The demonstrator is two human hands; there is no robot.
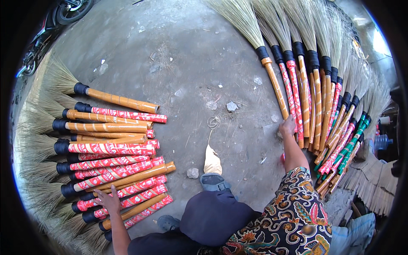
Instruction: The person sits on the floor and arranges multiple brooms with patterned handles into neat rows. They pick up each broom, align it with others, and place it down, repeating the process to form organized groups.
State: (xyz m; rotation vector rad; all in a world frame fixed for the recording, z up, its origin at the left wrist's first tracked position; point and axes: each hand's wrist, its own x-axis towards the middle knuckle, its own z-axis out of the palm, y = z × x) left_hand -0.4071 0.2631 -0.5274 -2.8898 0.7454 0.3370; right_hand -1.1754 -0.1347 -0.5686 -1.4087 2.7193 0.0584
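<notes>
On the right, a fan-shaped pile of brooms (315,102) lies with bristles away from me and handles toward me. My right hand (288,126) is closed around the handle end of the pile's leftmost broom (275,87), which has an orange-brown handle and a black collar. A second pile of brooms (112,148) lies at the left, bristles outward, with red-and-white patterned and orange-brown handles. Over its nearer handles rests my left hand (109,200), fingers spread and touching them; it grips no broom that I can make out.
Between the piles is rough grey concrete floor (187,55) with scattered straw, a grey stone (232,106) and a paler stone (192,173). My sandalled foot (214,182) is at centre front. Motorbikes (53,21) stand far left. A blue water jug (383,142) sits at far right.
</notes>
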